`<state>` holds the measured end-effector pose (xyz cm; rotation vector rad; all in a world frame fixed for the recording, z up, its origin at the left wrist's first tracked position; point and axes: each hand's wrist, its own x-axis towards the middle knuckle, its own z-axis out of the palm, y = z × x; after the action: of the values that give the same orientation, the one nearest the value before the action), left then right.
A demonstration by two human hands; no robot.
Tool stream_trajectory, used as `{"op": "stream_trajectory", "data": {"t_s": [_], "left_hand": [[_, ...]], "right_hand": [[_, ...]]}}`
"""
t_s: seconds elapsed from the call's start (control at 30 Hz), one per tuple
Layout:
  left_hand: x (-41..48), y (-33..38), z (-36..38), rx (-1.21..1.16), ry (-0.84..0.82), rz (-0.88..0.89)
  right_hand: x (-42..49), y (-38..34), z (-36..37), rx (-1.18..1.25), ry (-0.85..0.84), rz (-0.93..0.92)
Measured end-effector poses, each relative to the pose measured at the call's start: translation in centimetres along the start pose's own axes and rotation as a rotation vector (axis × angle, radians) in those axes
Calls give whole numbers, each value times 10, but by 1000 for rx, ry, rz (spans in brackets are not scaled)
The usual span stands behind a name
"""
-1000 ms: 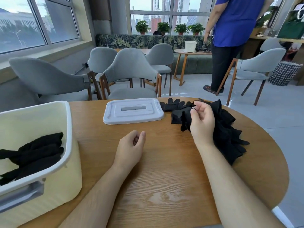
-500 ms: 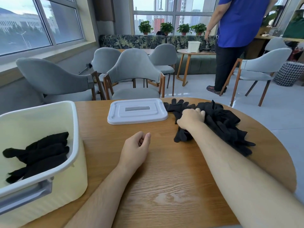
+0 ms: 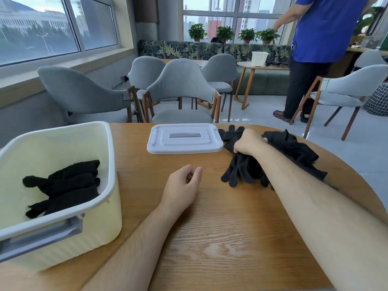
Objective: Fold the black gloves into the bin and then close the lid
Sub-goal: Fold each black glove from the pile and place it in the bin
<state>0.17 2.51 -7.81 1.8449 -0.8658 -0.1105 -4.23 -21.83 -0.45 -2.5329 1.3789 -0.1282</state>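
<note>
The right hand grips a black glove at the loose pile near the table's far right edge, just beside the flat lid. The left hand rests loosely curled on bare wood, holding nothing. At the left edge, the open bin holds folded gloves.

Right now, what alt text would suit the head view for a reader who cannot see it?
The right hand grips a black glove from a pile of gloves on a wooden table, while the left hand rests empty, loosely curled. At left, an open cream bin holds folded black gloves; its white lid lies flat on the table's far side.
</note>
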Motion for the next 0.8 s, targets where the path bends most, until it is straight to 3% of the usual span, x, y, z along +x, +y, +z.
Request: {"op": "stream_trajectory", "data": {"t_s": [0.17,0.33,0.53,0.63,0.7,0.8], "left_hand": [[2,0,2,-4,-2,-4],[3,-3,3,-32,19,-36],[2,6,-6,-315,-11,-142],[7,12,-9,-642,-57,-323],[12,12,-9,-834,-62,-454],[16,0,-5,-831,6,-496]], "right_hand": [[0,-2,-34,109,-57,-89],[-18,-11,-79,511,5,-233],[-51,-30,-107,780,128,-427],[-79,-32,-74,880,35,-503],[-99,-28,-29,751,-4,-506],[-130,-18,42,705,-125,-453]]}}
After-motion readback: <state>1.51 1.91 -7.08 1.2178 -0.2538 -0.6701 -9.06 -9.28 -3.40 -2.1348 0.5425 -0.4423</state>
